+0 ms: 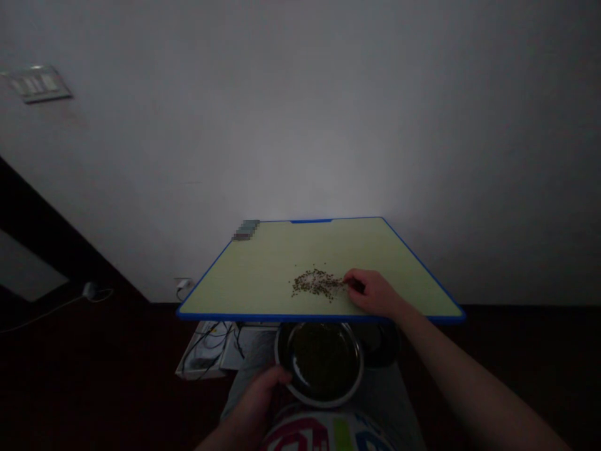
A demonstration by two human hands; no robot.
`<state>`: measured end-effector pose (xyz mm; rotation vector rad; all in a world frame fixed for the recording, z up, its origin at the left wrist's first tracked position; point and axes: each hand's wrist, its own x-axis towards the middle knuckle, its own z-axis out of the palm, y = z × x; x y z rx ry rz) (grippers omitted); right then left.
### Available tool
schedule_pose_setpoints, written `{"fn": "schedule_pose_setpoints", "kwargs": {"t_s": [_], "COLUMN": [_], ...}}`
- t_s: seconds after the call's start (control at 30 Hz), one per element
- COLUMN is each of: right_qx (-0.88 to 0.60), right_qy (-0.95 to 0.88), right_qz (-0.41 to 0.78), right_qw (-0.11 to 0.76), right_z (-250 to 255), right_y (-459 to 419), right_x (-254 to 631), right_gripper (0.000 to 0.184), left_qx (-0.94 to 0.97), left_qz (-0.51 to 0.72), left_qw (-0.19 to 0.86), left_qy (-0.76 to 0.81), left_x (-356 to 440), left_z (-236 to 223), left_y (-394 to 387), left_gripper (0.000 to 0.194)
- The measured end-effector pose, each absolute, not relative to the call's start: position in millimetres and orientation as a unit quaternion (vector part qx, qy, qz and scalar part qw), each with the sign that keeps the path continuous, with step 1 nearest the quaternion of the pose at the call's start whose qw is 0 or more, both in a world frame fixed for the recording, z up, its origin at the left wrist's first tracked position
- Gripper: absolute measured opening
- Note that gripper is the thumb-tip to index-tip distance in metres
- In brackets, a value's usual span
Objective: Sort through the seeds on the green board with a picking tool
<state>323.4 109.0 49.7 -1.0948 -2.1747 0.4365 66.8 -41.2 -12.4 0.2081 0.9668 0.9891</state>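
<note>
A loose pile of small brown grains mixed with whitish ones lies on the pale yellow-green table top. My right hand rests at the pile's right edge. Its fingers are curled, thumb and fingertips close together at the outermost grains; what is between them is too small to make out. Below the table's near edge, a round metal bowl sits over my lap with dark greenish contents. My left hand grips its left rim, thumb on the edge.
The table has a blue border and stands against a pale wall. A blurred-out item lies at its far left corner. Another dark, round container is right of the bowl. A white box with cables lies low on the left.
</note>
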Motion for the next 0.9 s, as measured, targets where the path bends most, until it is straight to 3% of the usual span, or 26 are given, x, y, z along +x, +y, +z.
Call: {"fn": "schedule_pose_setpoints", "kwargs": {"t_s": [0.73,0.9], "right_qx": [-0.408,-0.407], "right_qy": [-0.836,-0.841], "right_qz": [0.169,0.166], "right_qw": [0.325,0.316], "right_z": [48.0,48.2], "right_y": [111.9,112.1], "right_x": [322.8,322.3], "right_gripper": [0.019,0.02], "left_qx": [0.09,0.098], "left_qz": [0.443,0.441], "left_qw": [0.782,0.777], "left_qy": [0.428,0.437], "left_x": [65.7,66.4], "left_z": [-12.3,-12.5], "left_y": [-40.8,-40.9], "left_gripper": [0.038,0.031]}}
